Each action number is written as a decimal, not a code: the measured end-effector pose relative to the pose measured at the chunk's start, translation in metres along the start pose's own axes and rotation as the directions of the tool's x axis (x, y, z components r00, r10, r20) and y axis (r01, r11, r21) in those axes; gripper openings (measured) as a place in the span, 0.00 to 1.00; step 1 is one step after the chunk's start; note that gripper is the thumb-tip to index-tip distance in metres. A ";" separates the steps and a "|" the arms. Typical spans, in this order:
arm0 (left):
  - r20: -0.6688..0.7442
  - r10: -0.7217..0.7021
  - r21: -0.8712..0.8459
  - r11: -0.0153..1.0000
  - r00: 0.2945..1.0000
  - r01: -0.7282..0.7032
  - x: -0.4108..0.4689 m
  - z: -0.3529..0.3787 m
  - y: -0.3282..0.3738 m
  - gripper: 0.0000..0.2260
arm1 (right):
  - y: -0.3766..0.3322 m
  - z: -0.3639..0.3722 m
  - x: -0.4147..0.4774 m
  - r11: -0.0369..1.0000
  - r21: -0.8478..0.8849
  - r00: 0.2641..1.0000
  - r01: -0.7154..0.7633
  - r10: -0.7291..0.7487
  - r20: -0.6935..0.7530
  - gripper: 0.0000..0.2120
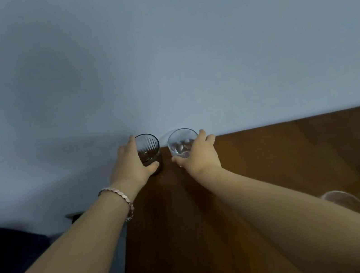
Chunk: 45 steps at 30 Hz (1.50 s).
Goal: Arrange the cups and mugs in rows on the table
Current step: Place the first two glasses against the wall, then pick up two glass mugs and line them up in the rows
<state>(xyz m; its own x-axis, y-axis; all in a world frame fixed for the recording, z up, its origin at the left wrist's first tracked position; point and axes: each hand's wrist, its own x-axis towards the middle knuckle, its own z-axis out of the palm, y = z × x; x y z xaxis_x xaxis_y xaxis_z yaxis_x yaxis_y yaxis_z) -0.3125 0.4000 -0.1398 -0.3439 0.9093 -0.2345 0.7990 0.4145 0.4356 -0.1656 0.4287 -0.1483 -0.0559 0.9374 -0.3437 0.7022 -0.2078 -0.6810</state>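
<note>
My left hand (131,166) wraps the dark ribbed glass cup (149,152), right hand (198,157) wraps the clear glass cup (181,143), both at the brown wood table (273,156) far edge, by the wall. I think a bump = clink, or dark cup tips off the corner.

We gripped dark ribbed glass (149,149) with left hand (131,166), clear glass (181,143) with right hand (199,157); both stood side by side, apart, at table (273,156) far edge against wall (160,56).
</note>
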 end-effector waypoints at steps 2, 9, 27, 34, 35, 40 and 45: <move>-0.027 -0.014 0.060 0.998 1.000 0.015 -0.016 0.000 0.005 0.40 | 0.009 -0.011 -0.015 0.999 -0.027 0.996 0.024 -0.022 0.083 0.40; 0.103 0.105 0.153 0.981 0.989 -0.120 -0.105 0.009 0.035 0.25 | 0.098 -0.096 -0.094 0.787 -0.576 0.975 0.220 -0.160 0.155 0.24; 0.441 0.055 -0.041 0.998 0.896 -0.041 -0.373 0.046 0.060 0.17 | 0.210 -0.176 -0.302 0.929 -0.369 0.987 -0.022 0.079 0.140 0.37; 0.711 0.199 0.198 0.864 0.674 -0.464 -0.466 0.113 0.095 0.46 | 0.232 -0.215 -0.384 0.936 -0.351 0.998 0.011 0.013 0.068 0.40; 0.705 0.194 0.266 0.819 0.682 -0.509 -0.470 0.122 0.096 0.49 | 0.232 -0.218 -0.384 0.933 -0.360 0.998 0.012 0.012 0.063 0.40; 0.575 0.214 0.369 0.794 0.790 -0.483 -0.487 0.142 0.109 0.46 | 0.242 -0.235 -0.390 0.921 -0.388 0.999 0.029 -0.012 0.046 0.39; 0.415 0.126 0.132 0.972 0.901 -0.197 -0.455 0.117 0.121 0.44 | 0.249 -0.242 -0.378 0.910 -0.413 0.998 0.038 -0.016 0.055 0.39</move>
<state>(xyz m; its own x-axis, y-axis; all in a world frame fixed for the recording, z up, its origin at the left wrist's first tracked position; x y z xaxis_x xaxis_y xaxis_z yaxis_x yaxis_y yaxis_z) -0.0012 0.0320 -0.0821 -0.0042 0.8557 -0.5174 0.9089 0.2191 0.3549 0.2017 0.0906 -0.0318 -0.1064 0.9238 -0.3679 0.9300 -0.0384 -0.3655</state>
